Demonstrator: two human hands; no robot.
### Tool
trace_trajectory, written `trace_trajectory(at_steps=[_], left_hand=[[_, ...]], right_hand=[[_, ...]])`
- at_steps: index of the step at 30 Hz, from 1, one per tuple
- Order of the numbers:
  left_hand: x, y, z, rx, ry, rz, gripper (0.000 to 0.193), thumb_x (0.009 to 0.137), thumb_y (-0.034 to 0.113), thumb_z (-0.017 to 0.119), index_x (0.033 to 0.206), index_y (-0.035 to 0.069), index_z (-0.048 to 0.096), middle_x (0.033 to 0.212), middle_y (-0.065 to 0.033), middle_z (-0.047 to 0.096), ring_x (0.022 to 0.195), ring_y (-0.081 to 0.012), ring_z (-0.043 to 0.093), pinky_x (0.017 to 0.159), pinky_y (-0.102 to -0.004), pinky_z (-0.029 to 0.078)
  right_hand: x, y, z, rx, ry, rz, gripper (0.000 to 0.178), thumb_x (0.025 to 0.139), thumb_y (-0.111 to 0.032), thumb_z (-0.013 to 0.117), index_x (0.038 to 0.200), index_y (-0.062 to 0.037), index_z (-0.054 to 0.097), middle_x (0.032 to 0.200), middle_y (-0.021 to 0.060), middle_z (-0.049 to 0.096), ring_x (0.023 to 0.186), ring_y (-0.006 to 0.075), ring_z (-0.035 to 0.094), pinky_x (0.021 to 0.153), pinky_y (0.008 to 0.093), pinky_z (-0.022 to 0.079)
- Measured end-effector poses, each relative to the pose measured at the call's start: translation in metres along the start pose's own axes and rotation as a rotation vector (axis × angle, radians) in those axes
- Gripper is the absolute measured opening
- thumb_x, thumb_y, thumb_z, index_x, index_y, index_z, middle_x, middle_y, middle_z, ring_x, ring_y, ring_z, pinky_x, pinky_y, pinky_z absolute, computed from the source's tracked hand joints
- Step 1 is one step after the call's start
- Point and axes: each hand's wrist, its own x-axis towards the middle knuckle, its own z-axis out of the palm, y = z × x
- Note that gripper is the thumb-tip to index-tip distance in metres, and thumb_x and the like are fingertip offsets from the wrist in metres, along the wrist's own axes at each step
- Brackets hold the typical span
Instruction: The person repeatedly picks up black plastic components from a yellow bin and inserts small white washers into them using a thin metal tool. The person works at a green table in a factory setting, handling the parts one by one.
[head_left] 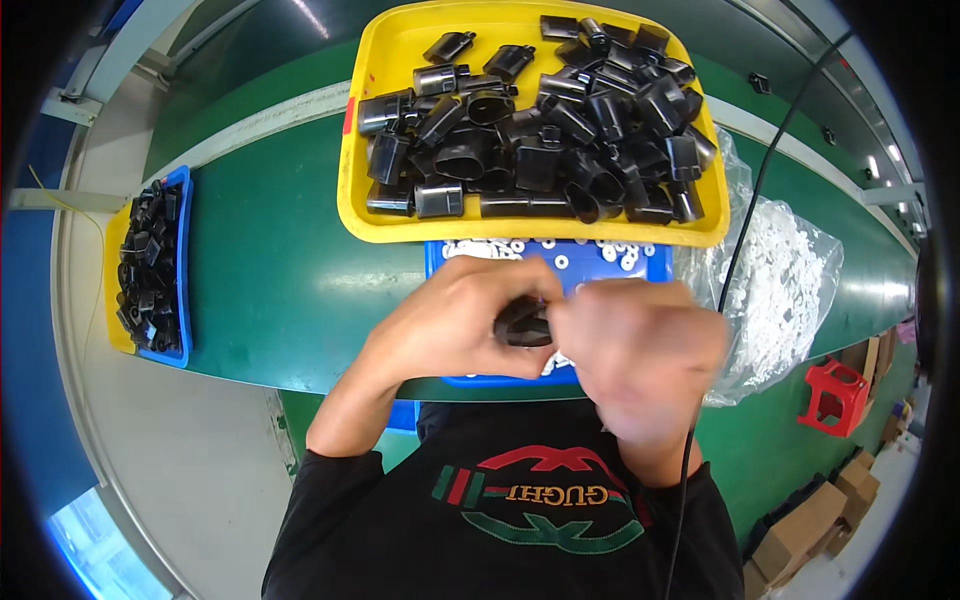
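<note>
My left hand point(455, 325) wraps round a hollow black plastic housing point(520, 322), its open end turned up. Pressed close to the housing's right side is my right hand point(645, 350), blurred by motion, its fingers curled in. Whatever those fingers hold is hidden. Beneath both hands lies a blue tray point(592, 268) with small white ring washers point(628, 262) scattered in it. Just beyond, a yellow tray point(540, 233) is heaped with similar black housings point(535, 165).
A clear plastic bag of white pieces point(785, 290) lies at the right on the green table point(270, 270). At far left, more black parts point(150, 265) fill another tray. A black cable point(762, 170) hangs across the right side. A red stool point(836, 400) and cardboard boxes point(800, 530) stand below.
</note>
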Motion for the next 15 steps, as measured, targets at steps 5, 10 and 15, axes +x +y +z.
trace_trajectory(at_steps=[5,10,15], left_hand=[[-0.023,0.026,0.003,0.011,0.179,0.011,0.032,0.064,0.000,0.079,0.084,0.005,0.055,0.073,-0.0048,0.064,0.065,-0.0130,0.065,0.060,-0.0240,0.050],[-0.054,0.051,0.005,0.043,0.290,0.040,0.033,0.064,-0.003,0.079,0.085,0.003,0.055,0.075,-0.0087,0.066,0.065,-0.0140,0.064,0.059,-0.0239,0.048],[-0.066,0.072,0.010,0.065,0.427,-0.019,0.037,0.062,-0.004,0.081,0.088,0.002,0.055,0.075,-0.0106,0.066,0.065,-0.0148,0.063,0.059,-0.0242,0.048]], right_hand=[[-0.013,-0.068,-0.001,-0.053,0.064,-0.280,0.011,0.076,-0.001,0.064,0.080,-0.0077,0.057,0.065,0.0055,0.055,0.048,0.0181,0.045,0.042,0.0278,0.033],[-0.031,-0.063,-0.028,-0.801,-0.165,0.025,0.015,0.061,0.009,0.052,0.069,-0.0043,0.054,0.063,0.0077,0.053,0.048,0.0224,0.046,0.043,0.0335,0.036],[-0.057,-0.023,-0.043,-1.341,-0.359,0.095,0.015,0.064,0.011,0.055,0.071,-0.0022,0.058,0.064,0.0096,0.054,0.059,0.0279,0.055,0.052,0.0373,0.043]])
